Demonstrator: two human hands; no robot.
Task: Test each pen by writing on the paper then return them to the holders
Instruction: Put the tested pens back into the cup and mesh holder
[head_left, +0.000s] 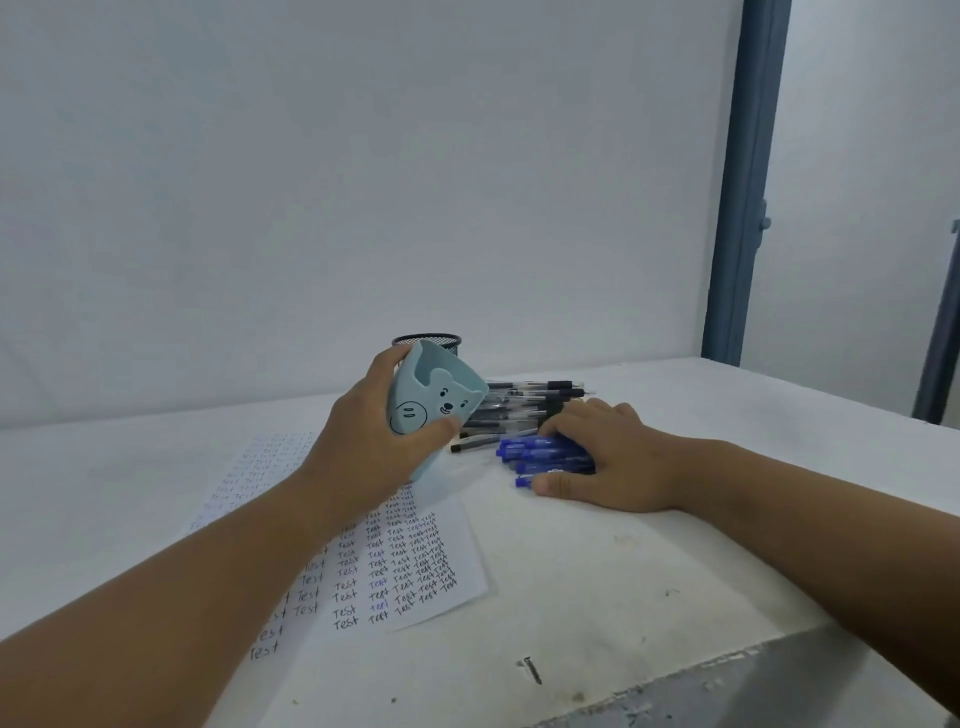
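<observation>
While tilting blue holder (434, 402) in left hand (371, 439), risks spilling. Right hand (608, 460) clasping blue pens (540, 457); could scatter black pens (524, 408).

Left hand (363, 447) tilting bear holder (431, 405), right hand (608, 457) gathering blue pens (540, 454)

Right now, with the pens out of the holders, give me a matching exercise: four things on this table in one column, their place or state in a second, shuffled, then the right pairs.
Things:
1. light blue bear holder
2. black mesh holder
3. blue pens
4. sheet of paper

Places or states:
A. upright by the wall, behind the other holder
B. bunched under the right hand
C. tilted, gripped by the left hand
D. flat on the table, covered in rows of "Test"

Pairs: 1-C, 2-A, 3-B, 4-D
</observation>
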